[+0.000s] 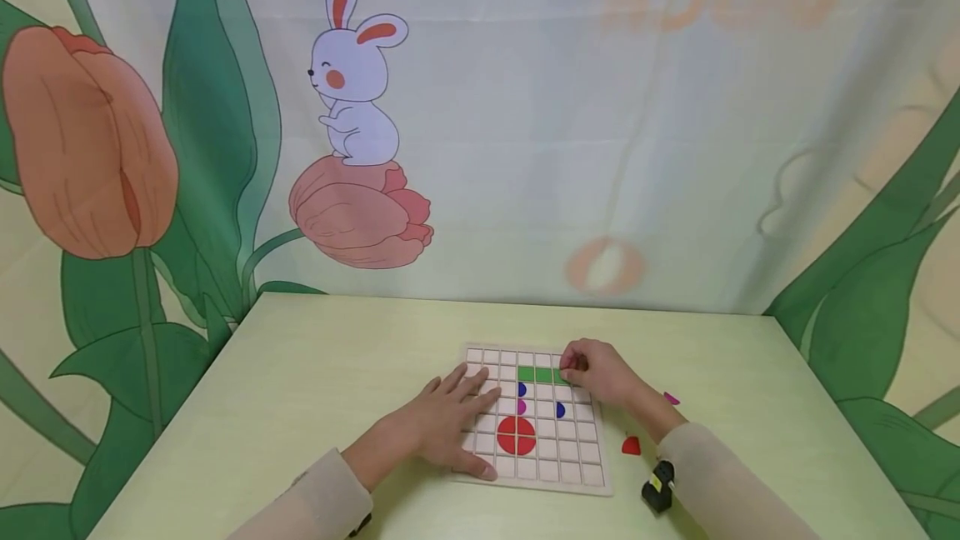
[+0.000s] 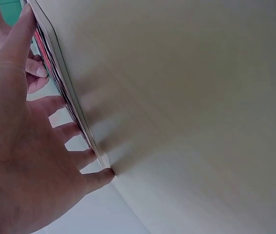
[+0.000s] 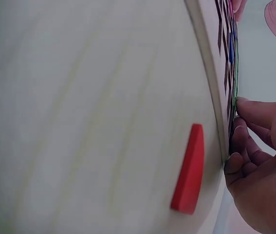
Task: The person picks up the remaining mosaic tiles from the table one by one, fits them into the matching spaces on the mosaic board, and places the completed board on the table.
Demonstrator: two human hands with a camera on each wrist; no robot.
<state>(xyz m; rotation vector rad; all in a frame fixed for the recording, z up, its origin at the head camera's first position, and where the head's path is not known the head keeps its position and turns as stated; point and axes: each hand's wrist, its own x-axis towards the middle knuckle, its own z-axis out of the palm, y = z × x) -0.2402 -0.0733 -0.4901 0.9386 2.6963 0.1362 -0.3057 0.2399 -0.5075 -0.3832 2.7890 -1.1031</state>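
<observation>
A pale wooden grid board (image 1: 588,473) lies on the table. My left hand (image 1: 446,423) rests on its left side, fingers spread, thumb near the front edge. At the far right corner, my right hand (image 1: 606,369) has curled fingers, with thumb and fingertips pinching at the right end of a row of green square tiles (image 1: 536,374); the fingers partly cover that end. Nearer on the board are a red circle of quarter pieces (image 1: 507,427), a magenta half-round piece (image 1: 521,407), a blue half-round piece (image 1: 522,389) and another blue half-round piece (image 1: 560,411).
Right of the board, a loose red piece (image 1: 632,446) with a curved side lies on the table (image 1: 337,357), below the right forearm. A small magenta piece (image 1: 671,398) lies beyond that forearm. A black wrist camera (image 1: 658,490) sits at the right cuff. A printed curtain (image 1: 510,148) hangs behind the table.
</observation>
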